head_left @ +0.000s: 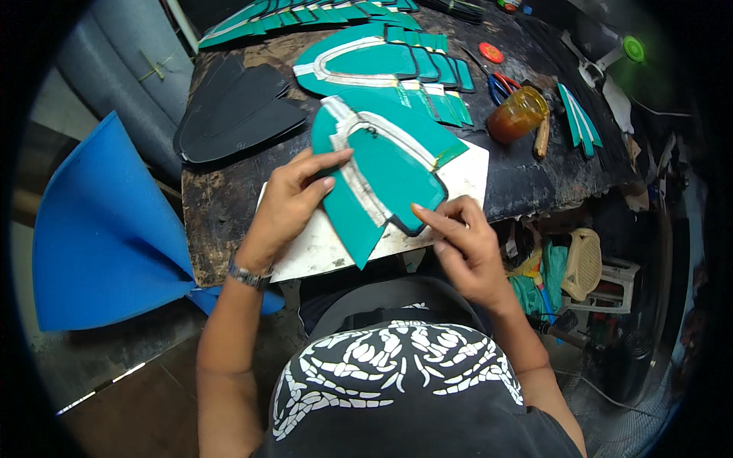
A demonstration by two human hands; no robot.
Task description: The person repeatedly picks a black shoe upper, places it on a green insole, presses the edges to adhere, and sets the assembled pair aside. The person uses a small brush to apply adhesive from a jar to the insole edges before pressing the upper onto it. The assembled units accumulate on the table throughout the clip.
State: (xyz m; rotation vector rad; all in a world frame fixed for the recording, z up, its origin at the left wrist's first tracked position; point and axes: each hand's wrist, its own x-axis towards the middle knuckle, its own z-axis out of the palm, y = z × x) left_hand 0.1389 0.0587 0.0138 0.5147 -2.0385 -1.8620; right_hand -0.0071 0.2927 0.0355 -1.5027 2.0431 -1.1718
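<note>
A teal shoe-upper piece [385, 172] with a pale glued band lies on a white board [466, 172] at the table's near edge. My left hand [294, 195] presses flat on its left side, fingers spread over the teal surface. My right hand [458, 237] pinches the piece's lower right edge, where a black lining shows under the teal. Both forearms come up from the lower edge, and the left wrist wears a metal watch [248, 275].
Several more teal pieces [366, 57] are stacked farther back on the dark worn table [221, 198]. Black cut pieces [237, 111] lie at the left. An amber glue jar [519, 114], a brush and scissors [500, 84] stand at the right. A blue foam sheet [99, 229] hangs at the left.
</note>
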